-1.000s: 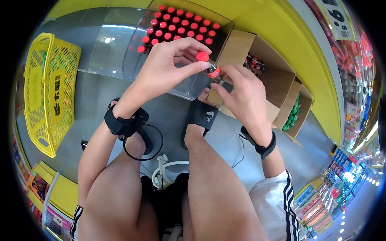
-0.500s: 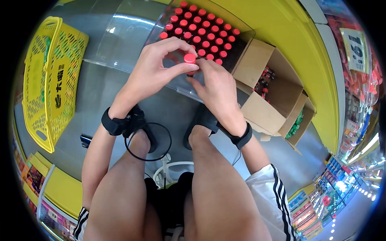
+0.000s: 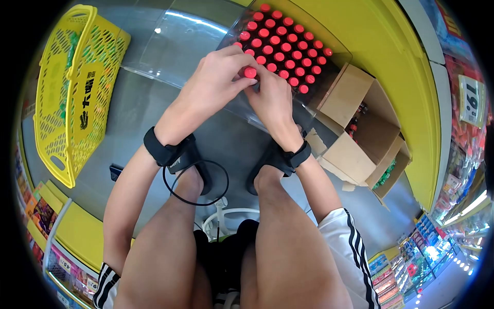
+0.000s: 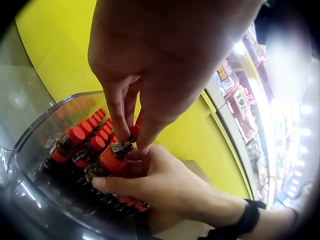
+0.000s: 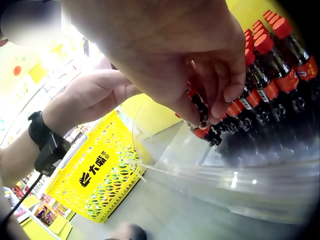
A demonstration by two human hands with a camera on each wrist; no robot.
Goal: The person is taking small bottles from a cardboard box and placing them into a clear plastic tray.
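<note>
A small dark bottle (image 4: 113, 159) with a red cap (image 3: 250, 72) and red label is held between both hands over the near left part of a clear bin (image 4: 30, 130). My left hand (image 3: 213, 82) pinches its cap between thumb and fingers. My right hand (image 3: 272, 100) grips the bottle's body lower down, as the left wrist view shows. Rows of upright bottles with red caps (image 3: 285, 47) fill much of the bin beside the hands. In the right wrist view the right hand (image 5: 185, 65) partly covers the held bottle.
Right of the bin stands an open cardboard box (image 3: 355, 149) with bottles inside; another box holding green items (image 3: 386, 174) adjoins it. A yellow basket (image 3: 77, 98) stands at the left. A dark phone-like object (image 3: 116, 172) lies on the floor.
The hands and held bottle have moved left relative to the bin, from its near right side to over its near left part. The head view has shifted, and the right hand is closer to the left.
</note>
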